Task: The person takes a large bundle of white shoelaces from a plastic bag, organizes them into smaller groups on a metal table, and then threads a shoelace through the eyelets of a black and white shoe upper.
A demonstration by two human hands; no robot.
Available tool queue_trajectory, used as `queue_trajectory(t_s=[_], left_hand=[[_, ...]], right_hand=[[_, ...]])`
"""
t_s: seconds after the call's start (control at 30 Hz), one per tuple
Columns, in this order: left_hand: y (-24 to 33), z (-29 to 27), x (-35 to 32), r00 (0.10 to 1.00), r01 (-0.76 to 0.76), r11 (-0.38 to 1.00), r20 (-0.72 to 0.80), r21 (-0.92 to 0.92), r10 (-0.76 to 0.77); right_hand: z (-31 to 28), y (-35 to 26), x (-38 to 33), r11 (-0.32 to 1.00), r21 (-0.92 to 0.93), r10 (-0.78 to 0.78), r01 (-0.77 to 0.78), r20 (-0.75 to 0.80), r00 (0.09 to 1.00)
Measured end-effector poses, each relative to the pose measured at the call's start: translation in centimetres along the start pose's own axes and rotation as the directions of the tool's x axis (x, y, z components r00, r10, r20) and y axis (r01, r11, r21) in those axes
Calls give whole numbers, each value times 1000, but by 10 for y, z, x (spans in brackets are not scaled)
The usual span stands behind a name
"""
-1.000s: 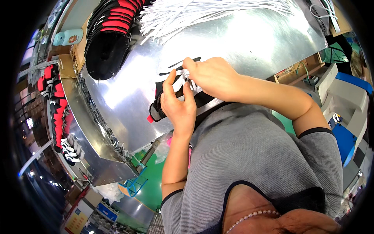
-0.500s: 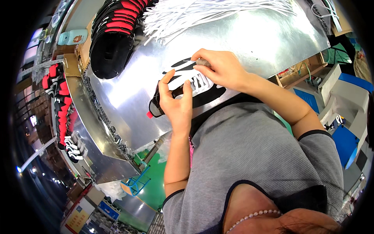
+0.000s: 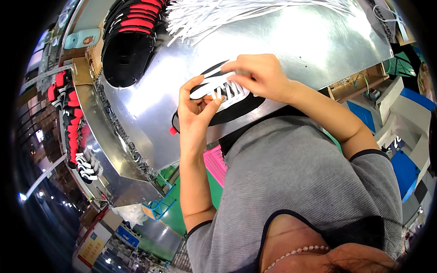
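A black-and-white shoe upper with a red heel tab lies on the metal tabletop. White shoelace crosses its opening in several rows. At the heel end my left hand is closed on the upper, thumb over the near edge of the opening and forefinger along the far side. My right hand is over the laced part, fingers bent and thumb close to the lace. Its fingertips are partly blurred, so whatever they grip cannot be made out.
Beyond the upper lies a spread bundle of white shoelaces. A row of nested black-and-red shoe uppers stands at the back left, near a light-blue bottle. More uppers sit along the left side. A pink basket is below the table edge.
The brown-handled pointed tool seen in my right hand is no longer distinguishable. My left hand has shifted left and curled in around the opening. The white strip across the upper has moved.
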State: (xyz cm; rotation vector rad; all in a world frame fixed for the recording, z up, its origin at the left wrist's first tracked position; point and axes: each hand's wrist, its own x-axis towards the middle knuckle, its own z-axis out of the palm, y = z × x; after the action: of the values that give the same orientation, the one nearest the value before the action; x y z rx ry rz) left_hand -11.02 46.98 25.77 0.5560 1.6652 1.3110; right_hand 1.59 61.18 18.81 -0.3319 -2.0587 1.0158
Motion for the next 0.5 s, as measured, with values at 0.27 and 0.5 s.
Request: queue_trajectory(t_s=[0.27,0.5], left_hand=[[4,7,10,998,-19,995,50,-103,24],[-11,-1,20,999,-48,998,11,38,48]], right_hand=[[-8,-13,4,985,-49,-158,164,103,982],[-3,-44,-21,971,75,-231,226,69,971]])
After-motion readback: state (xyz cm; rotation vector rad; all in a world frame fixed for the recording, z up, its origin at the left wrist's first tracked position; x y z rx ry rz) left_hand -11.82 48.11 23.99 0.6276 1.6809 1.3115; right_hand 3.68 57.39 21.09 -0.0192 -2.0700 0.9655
